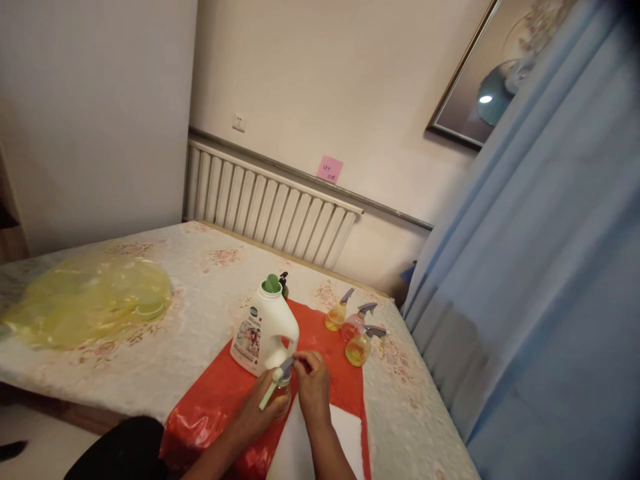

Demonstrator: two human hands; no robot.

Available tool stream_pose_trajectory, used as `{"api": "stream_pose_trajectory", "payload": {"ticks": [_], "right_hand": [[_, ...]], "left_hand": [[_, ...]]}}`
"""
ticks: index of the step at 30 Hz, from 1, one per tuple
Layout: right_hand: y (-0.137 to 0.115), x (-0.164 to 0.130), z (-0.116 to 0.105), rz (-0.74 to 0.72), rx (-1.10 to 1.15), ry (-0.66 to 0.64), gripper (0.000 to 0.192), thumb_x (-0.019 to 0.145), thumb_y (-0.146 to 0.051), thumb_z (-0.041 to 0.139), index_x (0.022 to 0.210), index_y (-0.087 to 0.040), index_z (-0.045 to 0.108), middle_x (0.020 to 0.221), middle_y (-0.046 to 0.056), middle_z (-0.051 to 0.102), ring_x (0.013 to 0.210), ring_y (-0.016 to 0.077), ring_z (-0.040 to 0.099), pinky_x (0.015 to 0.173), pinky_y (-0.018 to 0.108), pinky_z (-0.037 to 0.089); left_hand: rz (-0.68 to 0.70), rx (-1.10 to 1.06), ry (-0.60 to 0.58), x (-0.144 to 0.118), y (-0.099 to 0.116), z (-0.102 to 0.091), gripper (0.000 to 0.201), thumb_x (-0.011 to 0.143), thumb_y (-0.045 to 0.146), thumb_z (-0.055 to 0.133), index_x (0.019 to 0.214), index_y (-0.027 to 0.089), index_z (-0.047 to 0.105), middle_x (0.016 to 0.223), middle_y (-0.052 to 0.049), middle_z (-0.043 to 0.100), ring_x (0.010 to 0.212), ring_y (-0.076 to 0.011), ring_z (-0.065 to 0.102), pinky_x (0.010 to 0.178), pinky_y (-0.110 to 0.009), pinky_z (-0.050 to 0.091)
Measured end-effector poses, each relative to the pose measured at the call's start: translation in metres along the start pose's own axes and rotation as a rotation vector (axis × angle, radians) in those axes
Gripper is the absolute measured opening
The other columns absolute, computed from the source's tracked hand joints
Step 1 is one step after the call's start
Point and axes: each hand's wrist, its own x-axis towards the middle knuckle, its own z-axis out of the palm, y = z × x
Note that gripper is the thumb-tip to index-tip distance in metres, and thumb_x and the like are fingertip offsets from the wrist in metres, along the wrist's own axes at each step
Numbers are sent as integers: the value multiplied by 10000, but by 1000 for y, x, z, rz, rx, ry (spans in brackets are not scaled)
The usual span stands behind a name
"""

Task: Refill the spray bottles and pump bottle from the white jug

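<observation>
Head view: a small spray bottle (281, 390) sits at the near edge of the red cloth (320, 333), just in front of the white jug (264, 330). The left hand (260, 407) is wrapped around its body, fingers closed on it, while the right hand (313, 383) pinches the grey spray head (287, 365) at the top, fingertips together on it. A pale green tube (267, 397) slants down and left from the head, outside the bottle as far as I can tell, so the head looks to be off or only half seated. My reading is that the step in hand is fitting or removing the head; the next move would call for keeping the bottle upright and steady while the head is lined up with the neck and turned. The bottle itself is small and mostly hidden by the hands (its contents cannot be made out).

The jug has a green cap (271, 284), with a dark pump bottle (284, 283) just behind it. To the right, on the far part of the cloth, three more spray bottles (356, 330) with yellow or pink liquid stand close together. Far left on the table (200, 293) lies a crumpled yellow bag (85, 300). A radiator (270, 207) runs along the far wall, and a blue curtain (540, 280) hangs to the right.
</observation>
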Motion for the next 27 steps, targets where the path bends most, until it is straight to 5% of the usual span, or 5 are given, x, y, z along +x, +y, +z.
{"api": "stream_pose_trajectory", "payload": {"ticks": [3, 9, 18, 23, 27], "right_hand": [[-4, 5, 1, 23, -41, -49, 250, 783, -150, 507, 849, -191, 744, 884, 73, 733, 840, 226, 693, 799, 322, 530], [-34, 9, -7, -7, -152, -234, 353, 947, -340, 443, 1057, -176, 735, 967, 69, 768, 890, 208, 710, 786, 276, 531], [-67, 25, -21, -312, -496, -583, 434, 752, -150, 632, 1172, -237, 700, 945, 48, 769, 879, 234, 695, 747, 273, 476], [-67, 21, -11, -449, -622, -591, 356, 720, -67, 604, 1011, -236, 717, 797, 32, 740, 749, 235, 672, 695, 291, 455], [-59, 7, 2, -506, -670, -520, 198, 756, -120, 637, 920, -208, 703, 863, 79, 711, 869, 281, 633, 857, 396, 461]], "left_hand": [[72, -6, -22, 0, -1, -1, 257, 805, 352, 580, 1008, 201, 624, 1116, -92, 675, 1081, -289, 612, 989, -423, 489], [-13, -126, 7, 1, 3, 5, 372, 810, 340, 602, 1153, 196, 597, 1109, -95, 686, 1083, -282, 632, 956, -394, 515], [5, -62, 5, 1, 4, 4, 294, 802, 283, 585, 1078, 184, 599, 1092, -91, 687, 1073, -280, 633, 974, -415, 491], [-8, -20, 18, 2, 10, 4, 351, 818, 404, 630, 1092, 184, 613, 1143, -136, 694, 1117, -334, 615, 956, -401, 487], [-5, 15, 30, 6, 1, 7, 234, 799, 388, 605, 921, 197, 666, 1002, -118, 738, 1000, -329, 658, 844, -372, 528]]}}
